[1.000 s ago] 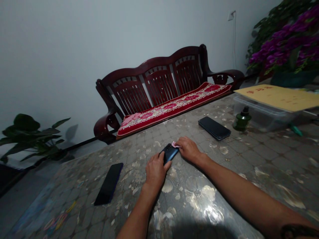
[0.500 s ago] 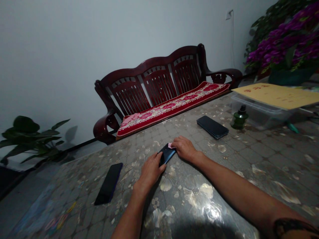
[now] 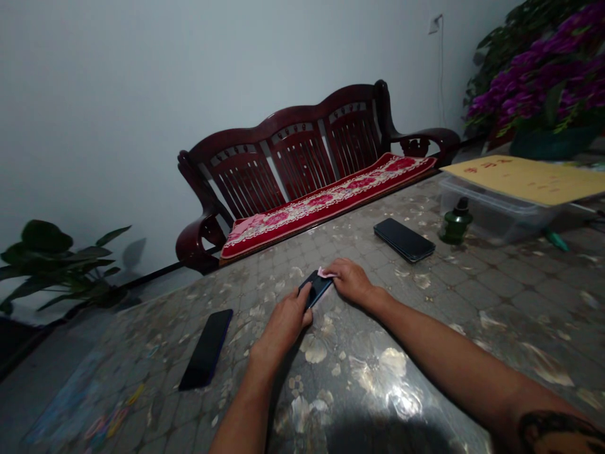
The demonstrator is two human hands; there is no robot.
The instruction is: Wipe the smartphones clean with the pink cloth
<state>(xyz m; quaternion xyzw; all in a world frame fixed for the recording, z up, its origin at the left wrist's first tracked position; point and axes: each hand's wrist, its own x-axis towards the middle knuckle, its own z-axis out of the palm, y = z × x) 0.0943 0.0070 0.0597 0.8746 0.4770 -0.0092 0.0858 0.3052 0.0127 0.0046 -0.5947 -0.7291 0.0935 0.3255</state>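
A dark blue smartphone is between my hands, just above or on the patterned table. My left hand grips its near end, thumb lying across the face. At the far end, my right hand pinches a small pink cloth against the phone's edge; part of the cloth is hidden by the fingers. To the left lies a second smartphone with a dark face and a purple-blue edge. Beyond my right hand is a black phone, lying flat.
A green bottle stands beside a clear plastic box with a yellow envelope on top. Colourful bands lie at the table's left. Behind the table is a wooden bench with a red cushion.
The phone has tilted a little in my hands, and my left thumb has moved up onto its face. More of the pink cloth now shows at my right fingers.
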